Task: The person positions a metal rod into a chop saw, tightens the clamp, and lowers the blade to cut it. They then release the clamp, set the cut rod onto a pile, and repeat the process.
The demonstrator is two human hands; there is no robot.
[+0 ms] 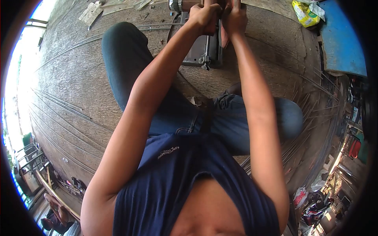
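Observation:
My left hand (204,16) is closed, its fingers wrapped around a reddish-brown piece (211,28) at the top edge of the view. Close beside it on the right, my right hand (235,20) is also closed, against a reddish-brown part with a pointed lower end (225,38). The frame edge cuts off what lies beyond both hands. Below them sits a dark metal machine base (193,53), with a threaded clamp rod (207,45) ending in a small winged handle (205,66).
Thin metal rods (67,104) lie on the rough floor at left, more (303,118) at right. A blue sheet (342,43) and yellow plastic bag (306,13) are upper right. Clutter (315,204) fills the lower right. Another person (57,216) is at lower left.

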